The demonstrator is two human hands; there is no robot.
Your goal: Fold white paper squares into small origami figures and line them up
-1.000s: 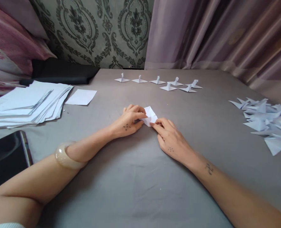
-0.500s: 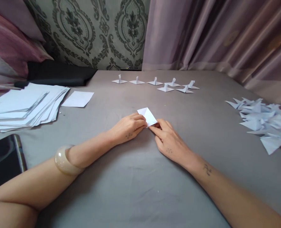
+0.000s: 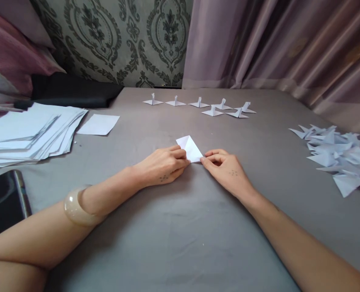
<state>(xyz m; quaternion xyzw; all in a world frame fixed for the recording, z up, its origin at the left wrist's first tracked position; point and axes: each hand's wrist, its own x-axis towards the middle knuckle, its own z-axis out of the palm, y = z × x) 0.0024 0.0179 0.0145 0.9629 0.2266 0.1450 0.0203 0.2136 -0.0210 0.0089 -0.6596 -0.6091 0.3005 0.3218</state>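
Observation:
A small folded white paper (image 3: 192, 149) with visible creases lies between my hands at the middle of the grey-covered table. My left hand (image 3: 169, 163) grips its left side, fingers curled and pressed together over the edge. At its lower right corner, the thumb and fingertips of my right hand (image 3: 224, 168) pinch the paper. The palm side of both hands is hidden.
Folded paper figures (image 3: 199, 103) stand in rows toward the back. More folded papers (image 3: 335, 152) are heaped at the right. On the left are a stack of white sheets (image 3: 73, 129), a single square sheet (image 3: 99, 125), a phone (image 3: 5, 202) and black cloth (image 3: 76, 91).
My right hand has shifted right and turned, from under the paper's lower edge to its right corner. My left hand keeps its hold on the left side.

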